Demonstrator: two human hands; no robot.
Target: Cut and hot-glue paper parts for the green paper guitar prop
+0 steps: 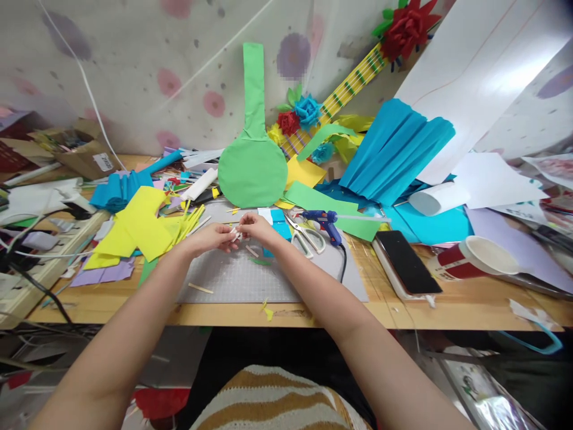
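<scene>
Over the grey cutting mat (pixel 268 283), my left hand (pixel 215 237) and my right hand (pixel 255 230) meet with fingertips pinched around small white pieces (pixel 236 234), whose kind is too small to make out. Just behind them stands a flat green paper-covered shape (pixel 253 170), round with a long upright neck. Close to my right hand lie a pair of scissors (pixel 308 239) with pale handles, a blue glue gun (pixel 324 222) with a clear stick in it, and folded blue paper (pixel 280 224). A thin wooden strip (pixel 200 288) rests on the mat.
Yellow paper (pixel 143 227) and a power strip (pixel 40 269) lie to the left. On the right are a phone (pixel 407 263), a paper cup (pixel 474 258) and pleated blue paper (pixel 394 155). A yellow paper-flower-decorated guitar neck (pixel 349 83) leans on the wall.
</scene>
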